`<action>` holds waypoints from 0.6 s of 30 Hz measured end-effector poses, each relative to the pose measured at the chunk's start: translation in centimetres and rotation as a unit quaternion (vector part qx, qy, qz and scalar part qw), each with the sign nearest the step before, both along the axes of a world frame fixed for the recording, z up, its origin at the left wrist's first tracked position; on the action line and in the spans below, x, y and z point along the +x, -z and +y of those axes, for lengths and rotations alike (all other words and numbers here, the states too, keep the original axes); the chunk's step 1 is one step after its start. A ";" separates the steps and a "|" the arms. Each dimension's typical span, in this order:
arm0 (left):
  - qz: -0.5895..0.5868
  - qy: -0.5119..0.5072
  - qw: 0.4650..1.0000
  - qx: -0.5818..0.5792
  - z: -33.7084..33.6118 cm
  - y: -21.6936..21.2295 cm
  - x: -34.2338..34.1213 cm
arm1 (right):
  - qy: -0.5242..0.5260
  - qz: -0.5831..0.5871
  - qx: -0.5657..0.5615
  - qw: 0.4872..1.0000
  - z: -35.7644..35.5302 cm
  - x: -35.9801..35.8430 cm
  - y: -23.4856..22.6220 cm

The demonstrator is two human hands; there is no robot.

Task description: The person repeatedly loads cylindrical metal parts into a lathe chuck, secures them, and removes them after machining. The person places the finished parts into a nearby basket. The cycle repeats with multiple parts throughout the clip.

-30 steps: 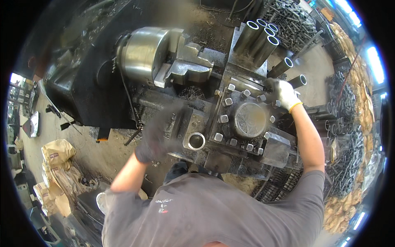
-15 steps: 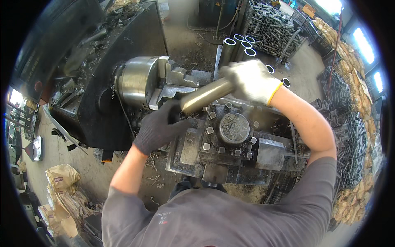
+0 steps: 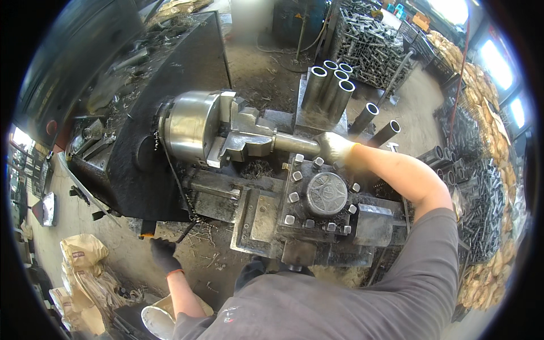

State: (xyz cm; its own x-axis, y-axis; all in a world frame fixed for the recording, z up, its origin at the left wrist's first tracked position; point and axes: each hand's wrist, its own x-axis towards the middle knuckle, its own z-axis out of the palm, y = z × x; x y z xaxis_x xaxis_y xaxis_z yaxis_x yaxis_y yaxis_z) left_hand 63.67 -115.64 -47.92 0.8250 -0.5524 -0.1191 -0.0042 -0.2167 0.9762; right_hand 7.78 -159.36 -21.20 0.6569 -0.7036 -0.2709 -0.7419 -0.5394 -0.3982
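My right hand (image 3: 335, 148), in a white glove, is closed round the right end of a steel tube (image 3: 296, 145). The tube lies level, its left end between the stepped jaws (image 3: 249, 129) of a lathe chuck (image 3: 191, 126). Low on the left, my left hand (image 3: 164, 255), in a dark glove, is closed at the end of a thin black lever (image 3: 188, 231); its fingers are partly hidden. Just in front of my right hand is the square tool post (image 3: 326, 194) with a round cap and several square-headed bolts.
Several steel tubes stand upright on a plate (image 3: 324, 120) behind the lathe. A wire basket full of metal parts (image 3: 374, 42) stands farther back. Paper sacks (image 3: 85, 252) lie at the lower left, beside a pale bucket (image 3: 158, 320). Metal shavings litter the floor.
The tube, tilted in front of the chuck before, now sits level with its end in the jaws. My left hand has moved from beside the tube down-left to the lever.
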 end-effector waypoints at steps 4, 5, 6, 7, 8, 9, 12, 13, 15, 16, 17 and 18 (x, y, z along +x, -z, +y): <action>0.329 -0.128 0.920 -0.169 0.8 -3.7 3.2 | -0.039 0.008 0.007 0.999 -0.5 1.2 -0.3; 0.347 -0.147 0.914 -0.151 0.2 -5.2 3.1 | 0.000 0.057 0.047 0.997 -0.7 1.9 -0.8; 0.352 -0.168 0.910 -0.142 -0.4 -6.4 2.8 | 0.026 0.078 0.084 0.993 -0.8 2.6 -1.2; 0.365 -0.189 0.902 -0.131 -0.5 -7.6 2.3 | 0.051 0.098 0.121 0.986 -1.0 3.5 -1.9; 0.378 -0.170 0.900 -0.135 -1.0 -8.7 2.4 | -0.008 0.118 0.084 0.989 -1.2 4.7 -2.5; 0.391 -0.171 0.896 -0.125 -1.1 -9.3 2.3 | 0.004 0.025 0.170 0.985 -1.5 5.8 -3.3; 0.390 -0.154 0.905 -0.075 -0.5 -8.9 3.6 | 0.056 -0.104 0.308 0.944 -2.2 11.3 -4.2; 0.375 -0.126 0.915 -0.078 -0.1 -8.2 4.6 | 0.030 -0.134 0.315 0.939 -2.6 12.2 -4.5; 0.302 -0.082 0.947 -0.070 1.1 -6.0 6.3 | 0.041 -0.105 0.298 0.948 -3.2 12.2 -4.3; 0.213 -0.033 0.976 -0.043 1.2 -4.7 7.1 | 0.034 -0.126 0.273 0.953 -3.4 11.6 -3.6; 0.129 0.005 0.992 0.016 1.3 -3.7 7.7 | 0.034 -0.107 0.236 0.965 -3.4 10.2 -2.8; -0.136 0.096 0.971 0.170 1.6 -3.2 8.2 | -0.024 -0.041 0.155 0.987 -3.4 8.0 -2.0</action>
State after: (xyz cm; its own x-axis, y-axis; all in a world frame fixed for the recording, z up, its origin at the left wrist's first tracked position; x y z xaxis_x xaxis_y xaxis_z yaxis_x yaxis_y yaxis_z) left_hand 71.84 -114.06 -44.73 0.7375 -0.6659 -0.1123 -0.3245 -0.4954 0.8058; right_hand 15.82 -162.75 -19.21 0.7168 -0.5618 -0.4129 -0.6763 -0.4162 -0.6078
